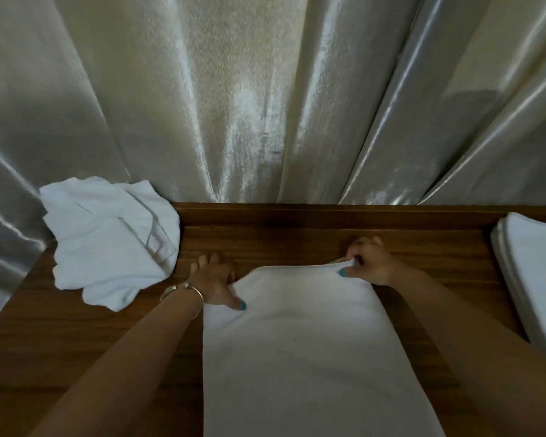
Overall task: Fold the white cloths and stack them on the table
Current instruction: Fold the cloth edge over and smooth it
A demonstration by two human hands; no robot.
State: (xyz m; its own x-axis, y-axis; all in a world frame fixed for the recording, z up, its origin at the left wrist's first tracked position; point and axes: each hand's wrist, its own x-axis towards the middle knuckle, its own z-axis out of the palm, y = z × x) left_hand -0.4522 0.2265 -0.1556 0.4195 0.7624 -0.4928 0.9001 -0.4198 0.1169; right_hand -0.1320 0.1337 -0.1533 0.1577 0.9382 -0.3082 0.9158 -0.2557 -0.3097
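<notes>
Fingers [355,247] of the right hand [368,263] were curled tight around the far right corner of the white cloth [306,342], thumb pressed on top and the corner bunched up between thumb and knuckles. On the other side I saw the left hand [216,280] pinching the far left corner, its thumb lying on the cloth and the remaining fingers spread flat on the wood just beyond the edge. Both thumbnails were painted teal. A thin metal bracelet [183,291] sat on the left wrist.

From where I watched, the cloth lay flat and long on the wooden table [76,335], running from the two hands toward the near edge of the view, between the forearms. A crumpled pile of white cloths [111,238] rested at the far left of the table, near the left hand but not touching it, pushed against the curtain. At the far right a neat stack of folded cloths [536,272] sat well apart from the right hand, partly cut off by the frame. A shiny pale curtain [249,105] hung in heavy folds behind the table's raised back rail [297,212].
</notes>
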